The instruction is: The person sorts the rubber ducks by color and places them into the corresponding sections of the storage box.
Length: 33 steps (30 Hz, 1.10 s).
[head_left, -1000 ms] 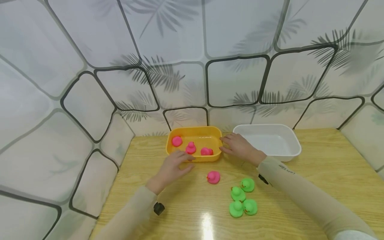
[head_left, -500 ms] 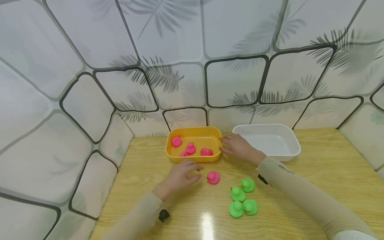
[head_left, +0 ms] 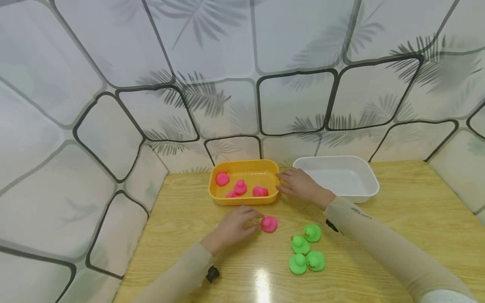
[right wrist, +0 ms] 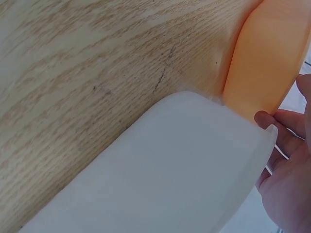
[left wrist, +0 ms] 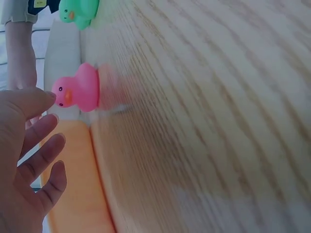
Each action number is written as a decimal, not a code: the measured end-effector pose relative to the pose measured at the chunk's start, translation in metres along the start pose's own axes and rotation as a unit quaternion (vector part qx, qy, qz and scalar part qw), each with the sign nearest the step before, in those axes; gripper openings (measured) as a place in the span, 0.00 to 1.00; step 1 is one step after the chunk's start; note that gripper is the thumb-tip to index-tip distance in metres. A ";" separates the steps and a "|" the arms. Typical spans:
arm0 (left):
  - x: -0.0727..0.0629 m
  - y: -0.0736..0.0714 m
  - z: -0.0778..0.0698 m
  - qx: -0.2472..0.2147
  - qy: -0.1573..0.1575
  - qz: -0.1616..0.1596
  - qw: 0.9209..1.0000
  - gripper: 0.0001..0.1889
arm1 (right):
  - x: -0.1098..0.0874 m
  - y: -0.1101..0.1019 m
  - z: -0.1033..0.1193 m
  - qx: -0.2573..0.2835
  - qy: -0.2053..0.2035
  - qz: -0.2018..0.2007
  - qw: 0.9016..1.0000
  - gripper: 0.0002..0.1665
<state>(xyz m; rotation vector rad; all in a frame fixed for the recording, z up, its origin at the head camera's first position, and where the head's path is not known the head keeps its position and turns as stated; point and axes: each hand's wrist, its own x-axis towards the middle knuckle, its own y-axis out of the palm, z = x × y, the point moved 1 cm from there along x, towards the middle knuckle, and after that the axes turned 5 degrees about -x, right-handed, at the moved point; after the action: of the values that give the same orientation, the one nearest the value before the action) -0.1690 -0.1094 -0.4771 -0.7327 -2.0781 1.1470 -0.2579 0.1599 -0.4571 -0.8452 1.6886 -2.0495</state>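
A pink rubber duck (head_left: 269, 224) sits upright on the table, its beak toward my left hand (head_left: 234, 227). The fingertips of that hand are right at the duck, parted, with the thumb nearest me; the left wrist view shows the other fingers (left wrist: 41, 155) loosely bent, holding nothing. My right hand (head_left: 301, 185) reaches across the gap between two tubs, fingertips at the right rim of the yellow-orange tub (head_left: 242, 201). Several pink ducks (head_left: 240, 187) lie inside that tub, one partly hidden behind its front wall.
A white tub (head_left: 337, 176) stands right of the yellow-orange one, partly behind my right hand. Several green rubber ducks (head_left: 299, 245) sit grouped on the wooden table (head_left: 409, 235), nearer me and right of the lone pink duck. A patterned wall (head_left: 235, 109) rises behind the tubs.
My left hand has moved from the yellow-orange tub's front rim rightward and toward me, to the lone pink duck. Another pink duck now shows inside the tub. The right hand stays put.
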 end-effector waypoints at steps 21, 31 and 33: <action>0.017 0.007 -0.001 -0.027 0.015 0.082 0.996 0.19 | 0.001 0.001 -0.004 0.012 0.008 0.012 1.000 0.28; 0.018 0.004 -0.003 -0.029 0.019 0.113 0.993 0.18 | 0.002 0.004 -0.006 0.013 0.014 0.014 1.000 0.29; 0.017 0.005 -0.002 -0.029 0.018 0.114 0.993 0.18 | 0.001 0.004 -0.006 0.014 0.016 0.015 1.000 0.29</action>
<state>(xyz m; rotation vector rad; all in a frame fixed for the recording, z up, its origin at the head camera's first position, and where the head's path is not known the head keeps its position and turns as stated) -0.1777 -0.0934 -0.4760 -1.0326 -2.0433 1.1893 -0.2628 0.1627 -0.4615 -0.7771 1.6751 -2.0725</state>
